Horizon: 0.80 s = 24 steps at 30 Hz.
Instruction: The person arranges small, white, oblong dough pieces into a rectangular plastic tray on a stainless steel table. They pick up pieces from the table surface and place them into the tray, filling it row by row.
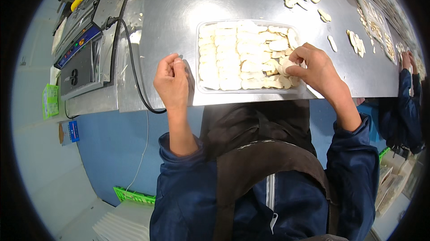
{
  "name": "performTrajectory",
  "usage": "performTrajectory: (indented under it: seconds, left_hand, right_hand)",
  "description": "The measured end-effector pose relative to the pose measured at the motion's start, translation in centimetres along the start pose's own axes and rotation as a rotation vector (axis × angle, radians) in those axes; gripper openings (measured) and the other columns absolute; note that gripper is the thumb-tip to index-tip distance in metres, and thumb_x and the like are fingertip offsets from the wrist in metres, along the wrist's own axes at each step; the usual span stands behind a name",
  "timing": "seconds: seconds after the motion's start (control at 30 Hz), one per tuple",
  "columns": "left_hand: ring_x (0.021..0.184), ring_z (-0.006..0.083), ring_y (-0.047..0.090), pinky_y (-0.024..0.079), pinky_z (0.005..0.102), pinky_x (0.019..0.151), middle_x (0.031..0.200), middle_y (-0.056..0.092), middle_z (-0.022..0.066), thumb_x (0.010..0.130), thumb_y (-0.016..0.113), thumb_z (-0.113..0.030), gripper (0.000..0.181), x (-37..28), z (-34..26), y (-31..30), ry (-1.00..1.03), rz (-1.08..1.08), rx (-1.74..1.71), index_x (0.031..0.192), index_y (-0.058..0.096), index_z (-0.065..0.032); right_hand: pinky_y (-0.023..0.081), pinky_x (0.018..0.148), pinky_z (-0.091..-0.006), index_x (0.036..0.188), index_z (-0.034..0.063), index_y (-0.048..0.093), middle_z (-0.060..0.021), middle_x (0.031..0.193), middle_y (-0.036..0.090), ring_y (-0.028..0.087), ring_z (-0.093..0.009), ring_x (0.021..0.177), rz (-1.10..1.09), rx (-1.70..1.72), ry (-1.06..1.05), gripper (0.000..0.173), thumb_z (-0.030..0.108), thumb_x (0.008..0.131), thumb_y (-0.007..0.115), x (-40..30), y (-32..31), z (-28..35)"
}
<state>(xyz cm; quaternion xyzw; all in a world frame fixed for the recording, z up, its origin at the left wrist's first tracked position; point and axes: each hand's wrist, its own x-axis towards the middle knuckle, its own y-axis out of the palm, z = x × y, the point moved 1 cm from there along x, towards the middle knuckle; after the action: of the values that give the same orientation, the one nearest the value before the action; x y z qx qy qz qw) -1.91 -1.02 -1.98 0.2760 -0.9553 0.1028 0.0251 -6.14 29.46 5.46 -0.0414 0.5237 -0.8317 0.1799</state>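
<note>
A shallow clear plastic tray (pixel 248 91) lies on the steel table in front of me, filled with rows of pale dried slices (pixel 226 56), which look like mushroom slices. The rows on its left and middle are neat; towards the right the slices overlap at mixed angles. My right hand (pixel 310 67) is over the tray's right side, thumb and fingertips pinching a pale slice (pixel 285 65). Left of the tray, my left hand (pixel 173 79) is raised above the table edge with curled fingers; whether something small is between them cannot be told.
Loose slices (pixel 324 15) lie on the steel table (pixel 168 5) beyond the tray and to its right. More filled trays (pixel 376 22) stand far right, near a co-worker's hands (pixel 408 60). A machine with a blue control panel (pixel 79 44) and black cable (pixel 129 39) is at left.
</note>
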Motion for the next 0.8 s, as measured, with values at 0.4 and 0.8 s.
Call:
performTrajectory:
  seconds: [0.4,0.8]
  left_hand:
    - [0.059,0.0040,0.049,0.039,0.0174,0.053,0.074,0.060,0.0021,0.091,0.057,-0.007,0.018,0.0,-0.1,0.0,-0.025,0.009,0.020,0.104,0.060,0.0052]
    - [0.059,0.0038,0.049,0.039,0.0179,0.052,0.073,0.060,0.0013,0.091,0.057,-0.008,0.019,0.1,0.3,0.0,0.006,0.006,0.066,0.103,0.060,0.0058]
  right_hand:
    - [0.043,0.062,-0.0253,0.078,-0.0019,0.066,-0.0038,0.068,0.059,0.053,-0.011,0.064,0.200,0.302,0.170,0.012,0.008,0.075,0.070,1.3,-0.8,-1.2]
    - [0.045,0.056,-0.0285,0.074,-0.0015,0.066,-0.0073,0.060,0.059,0.055,-0.014,0.059,0.348,0.296,0.019,0.015,0.012,0.078,0.061,3.3,0.2,2.3]
